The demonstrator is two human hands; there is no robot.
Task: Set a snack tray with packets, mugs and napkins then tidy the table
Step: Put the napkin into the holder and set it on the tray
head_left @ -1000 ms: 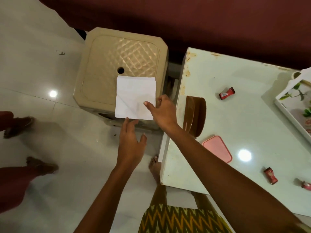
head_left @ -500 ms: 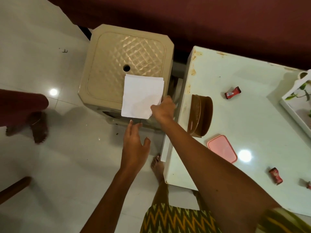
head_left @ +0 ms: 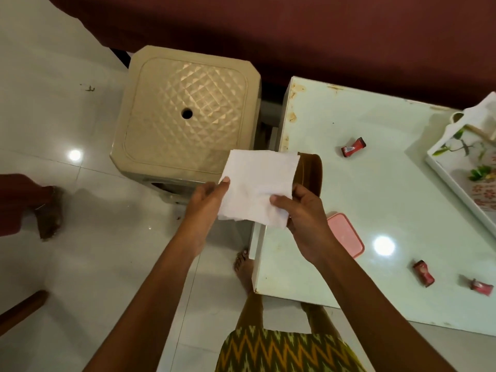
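I hold a white paper napkin (head_left: 256,183) in the air with both hands, between the beige stool (head_left: 188,114) and the white table (head_left: 375,189). My left hand (head_left: 208,200) pinches its left edge and my right hand (head_left: 303,213) grips its lower right corner. A floral tray (head_left: 453,167) sits at the table's far right edge, with a white napkin and a mug rim at its top corner. Three small red snack packets lie on the table: one (head_left: 353,147) at the back, two (head_left: 423,272) (head_left: 481,287) near the front.
A brown napkin holder (head_left: 311,170) stands at the table's left edge, partly behind the napkin. A pink lid (head_left: 349,237) lies beside my right hand. Another person's foot (head_left: 48,210) is on the tiled floor at left. My bare foot (head_left: 244,269) is by the table corner.
The napkin has left the stool top and come toward me and the table. My left hand, open below it before, now pinches its left edge.
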